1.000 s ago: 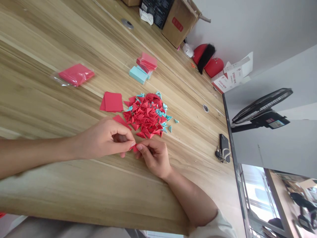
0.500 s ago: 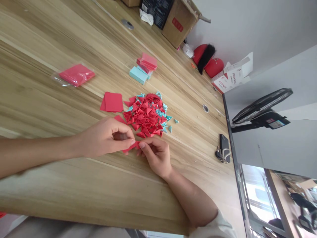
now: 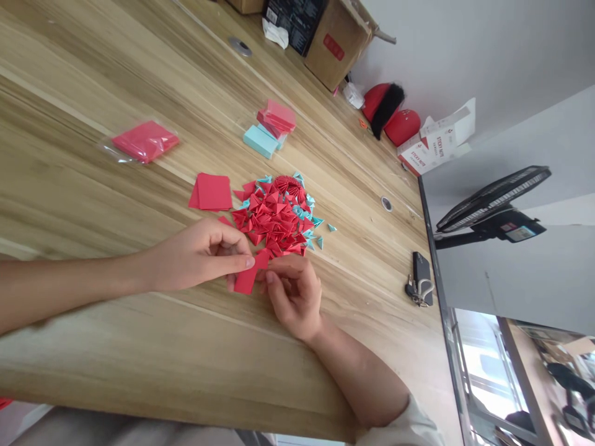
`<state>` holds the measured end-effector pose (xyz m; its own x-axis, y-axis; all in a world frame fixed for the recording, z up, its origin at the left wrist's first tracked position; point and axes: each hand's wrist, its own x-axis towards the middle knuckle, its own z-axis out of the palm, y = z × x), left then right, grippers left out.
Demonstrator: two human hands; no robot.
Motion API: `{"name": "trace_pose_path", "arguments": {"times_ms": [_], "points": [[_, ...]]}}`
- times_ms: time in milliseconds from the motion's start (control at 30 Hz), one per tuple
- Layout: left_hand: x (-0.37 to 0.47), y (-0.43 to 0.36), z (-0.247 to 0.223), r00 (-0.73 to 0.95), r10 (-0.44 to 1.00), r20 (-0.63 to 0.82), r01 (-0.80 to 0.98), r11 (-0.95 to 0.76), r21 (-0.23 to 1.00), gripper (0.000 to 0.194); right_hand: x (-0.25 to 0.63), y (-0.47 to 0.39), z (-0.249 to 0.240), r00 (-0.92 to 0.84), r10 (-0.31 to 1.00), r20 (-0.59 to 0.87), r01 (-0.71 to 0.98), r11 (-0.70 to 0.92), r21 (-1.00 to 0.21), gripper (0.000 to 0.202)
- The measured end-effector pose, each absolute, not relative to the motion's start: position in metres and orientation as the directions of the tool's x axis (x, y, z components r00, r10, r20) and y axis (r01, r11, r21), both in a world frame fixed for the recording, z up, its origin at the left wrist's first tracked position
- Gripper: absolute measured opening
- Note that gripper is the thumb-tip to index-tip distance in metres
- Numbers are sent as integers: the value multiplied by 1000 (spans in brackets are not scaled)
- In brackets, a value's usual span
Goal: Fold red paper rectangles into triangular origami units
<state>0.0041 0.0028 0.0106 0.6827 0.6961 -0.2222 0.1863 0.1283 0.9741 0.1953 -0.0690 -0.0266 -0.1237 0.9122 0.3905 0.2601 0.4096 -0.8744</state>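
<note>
Between my hands is a folded piece of red paper point(image 3: 246, 279). My left hand point(image 3: 207, 255) pinches it, thumb on top, with part of the paper hanging below the fingers. My right hand point(image 3: 294, 293) has its fingers curled at the paper's right edge; whether they grip it is hard to make out. Just beyond the hands lies a pile of folded red triangles point(image 3: 274, 217), with light blue triangles point(image 3: 305, 213) around its right side and a round, pleated red piece point(image 3: 289, 186) at the back. Red paper squares point(image 3: 214, 192) lie left of the pile.
Bagged red paper point(image 3: 145, 142) lies at the left. Red pads point(image 3: 277, 116) and blue pads point(image 3: 261, 141) sit behind the pile. Cardboard box point(image 3: 335, 46), sticky note box point(image 3: 432, 148) and red object point(image 3: 402, 127) stand along the back. A black fan point(image 3: 493, 204), wallet point(image 3: 421, 269) and keys point(image 3: 418, 293) are right.
The red paper has turned and now shows a broader face, hanging lower below my left thumb. My right fingers have shifted slightly and look more curled.
</note>
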Motion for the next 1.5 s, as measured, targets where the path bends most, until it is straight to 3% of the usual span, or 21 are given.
{"name": "trace_pose_path", "arguments": {"times_ms": [100, 200, 400, 600, 900, 1100, 1233, 1500], "points": [[5, 6, 8, 718, 666, -201, 126, 160, 979, 26, 198, -68, -28, -315, 786, 531, 386, 618, -685, 27], [5, 6, 5, 739, 643, -199, 122, 162, 979, 26, 199, -65, -26, -450, 684, 574, 393, 729, -561, 26], [6, 5, 4, 741, 633, -226, 124, 201, 972, 20, 200, -64, -23, -405, 637, 656, 435, 765, -474, 20], [6, 4, 4, 720, 638, -272, 155, 234, 960, 18, 201, -66, -24, -339, 690, 639, 382, 722, -577, 22], [5, 0, 8, 703, 645, -299, 175, 251, 952, 21, 196, -65, -17, -247, 773, 584, 337, 633, -697, 5], [6, 0, 9, 715, 629, -303, 183, 251, 951, 19, 190, -66, -17, -116, 959, 259, 143, 274, -951, 20], [6, 1, 8, 718, 633, -289, 189, 222, 957, 21, 186, -65, -16, -79, 993, 88, 23, 90, -996, 31], [6, 0, 8, 727, 616, -304, 192, 243, 951, 20, 186, -64, -16, -49, 997, 59, -24, 58, -998, 31]]}}
